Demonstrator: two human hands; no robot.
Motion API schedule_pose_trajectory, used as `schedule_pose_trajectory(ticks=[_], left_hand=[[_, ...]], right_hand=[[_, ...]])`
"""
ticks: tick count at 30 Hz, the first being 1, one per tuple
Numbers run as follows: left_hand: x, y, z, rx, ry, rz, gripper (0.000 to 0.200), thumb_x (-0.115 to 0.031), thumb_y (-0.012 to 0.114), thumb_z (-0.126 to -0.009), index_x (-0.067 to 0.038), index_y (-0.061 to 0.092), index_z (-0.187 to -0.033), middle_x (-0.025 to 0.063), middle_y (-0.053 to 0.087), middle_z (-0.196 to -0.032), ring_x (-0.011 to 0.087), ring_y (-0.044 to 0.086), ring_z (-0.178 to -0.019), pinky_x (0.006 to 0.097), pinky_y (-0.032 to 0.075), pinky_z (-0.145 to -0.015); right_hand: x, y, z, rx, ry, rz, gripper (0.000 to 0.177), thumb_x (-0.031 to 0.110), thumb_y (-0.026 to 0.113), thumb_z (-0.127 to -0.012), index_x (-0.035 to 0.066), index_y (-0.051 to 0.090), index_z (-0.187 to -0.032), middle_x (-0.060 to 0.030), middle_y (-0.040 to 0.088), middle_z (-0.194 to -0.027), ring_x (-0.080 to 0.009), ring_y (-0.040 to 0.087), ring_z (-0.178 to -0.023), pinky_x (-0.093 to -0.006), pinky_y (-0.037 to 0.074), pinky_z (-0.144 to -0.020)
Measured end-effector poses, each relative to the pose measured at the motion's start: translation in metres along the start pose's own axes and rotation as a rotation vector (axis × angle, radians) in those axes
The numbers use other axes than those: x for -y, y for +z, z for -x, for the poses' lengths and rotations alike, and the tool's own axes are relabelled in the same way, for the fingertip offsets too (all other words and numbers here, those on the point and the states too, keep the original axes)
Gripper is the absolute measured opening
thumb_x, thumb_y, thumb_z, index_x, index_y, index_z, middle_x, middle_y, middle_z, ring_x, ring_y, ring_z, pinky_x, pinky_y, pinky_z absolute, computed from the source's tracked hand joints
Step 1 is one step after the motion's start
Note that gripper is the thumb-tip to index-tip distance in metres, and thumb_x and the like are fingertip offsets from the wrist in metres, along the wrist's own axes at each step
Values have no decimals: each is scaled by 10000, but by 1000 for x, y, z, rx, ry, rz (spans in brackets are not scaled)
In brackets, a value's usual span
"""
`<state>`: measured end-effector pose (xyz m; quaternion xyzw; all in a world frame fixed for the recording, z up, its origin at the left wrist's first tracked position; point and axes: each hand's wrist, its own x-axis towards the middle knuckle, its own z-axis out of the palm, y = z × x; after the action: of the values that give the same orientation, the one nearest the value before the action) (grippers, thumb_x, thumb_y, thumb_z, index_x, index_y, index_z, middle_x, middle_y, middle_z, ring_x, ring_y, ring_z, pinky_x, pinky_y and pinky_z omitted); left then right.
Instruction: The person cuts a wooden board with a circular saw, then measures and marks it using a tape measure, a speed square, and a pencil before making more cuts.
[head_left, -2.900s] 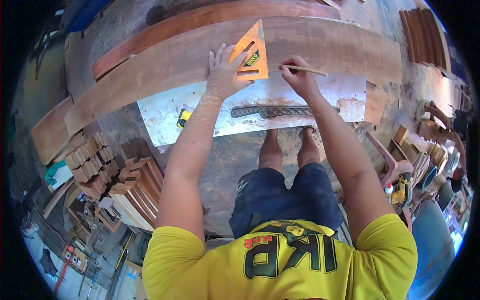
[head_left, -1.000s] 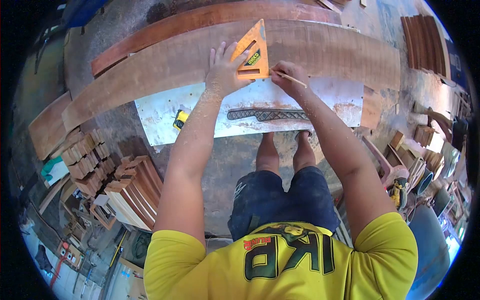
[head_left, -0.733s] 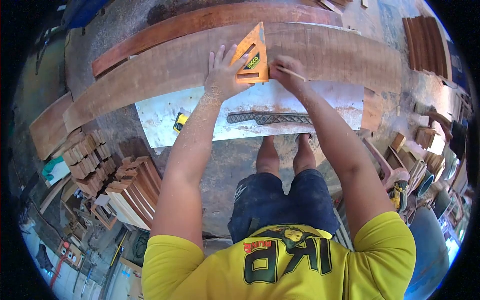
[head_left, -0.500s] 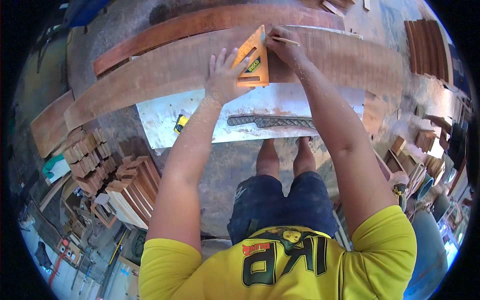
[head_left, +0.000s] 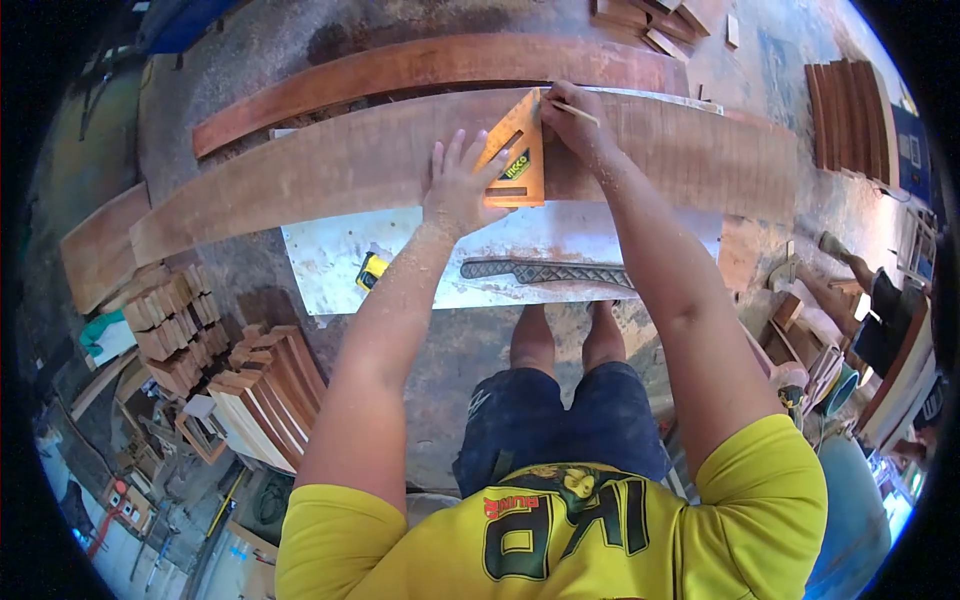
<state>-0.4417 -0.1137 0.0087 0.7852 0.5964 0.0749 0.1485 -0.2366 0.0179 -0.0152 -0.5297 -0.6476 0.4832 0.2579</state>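
Observation:
An orange speed square [head_left: 528,165] lies on a wide brown wooden board [head_left: 330,160], its fence along the board's near edge. My left hand [head_left: 462,185] holds the square down, fingers spread over the board and the square's left side, thumb by the fence. In my right hand [head_left: 575,115] is a pencil [head_left: 577,112], pinched close to the square's far corner. The pencil's tip is hidden by my fingers. On the white sheet [head_left: 340,285] below the board lie a yellow and black tape measure [head_left: 371,270] and a dark flat patterned tool [head_left: 540,272], partly behind my right arm.
Beyond the board lies a second, reddish long board [head_left: 430,65]. Stacks of cut wood pieces stand at the left [head_left: 270,385] and at the far right [head_left: 845,120]. Loose offcuts [head_left: 650,20] lie on the floor at the top. My legs stand at the sheet's near edge.
The whole scene sits lower in the view, as the camera has tilted. My left hand stays on the square, and my right hand with the pencil remains by its far corner.

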Motion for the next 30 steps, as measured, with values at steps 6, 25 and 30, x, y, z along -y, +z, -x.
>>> schedule_pose_trajectory(ticks=[6, 25, 30], left_hand=[[2, 0, -1, 15, 10, 10, 852, -540, 789, -637, -275, 503, -1395, 116, 350, -1514, 389, 240, -1424, 608, 147, -1150], [2, 1, -3, -3, 21, -4, 829, -560, 792, -639, -227, 553, -1359, 155, 362, -1492, 416, 249, -1408, 623, 147, -1142], [-3, -2, -2, -9, 17, 9, 834, -549, 808, -624, -213, 562, -1347, 163, 365, -1486, 416, 260, -1399, 627, 170, -1131]], right_hand=[[3, -1, 36, 9, -65, 207, 137, 175, 679, -837, 48, 645, -875, -164, 658, -782, -259, 659, -730, -334, 507, -661], [-8, 23, 246, 301, 123, 77, 78, 114, 618, -842, 54, 626, -890, -174, 629, -776, -372, 628, -748, -419, 513, -695], [14, 14, 262, 113, 258, 67, 153, 79, 605, -896, 44, 634, -1042, -174, 674, -812, -304, 686, -782, -354, 534, -690]])
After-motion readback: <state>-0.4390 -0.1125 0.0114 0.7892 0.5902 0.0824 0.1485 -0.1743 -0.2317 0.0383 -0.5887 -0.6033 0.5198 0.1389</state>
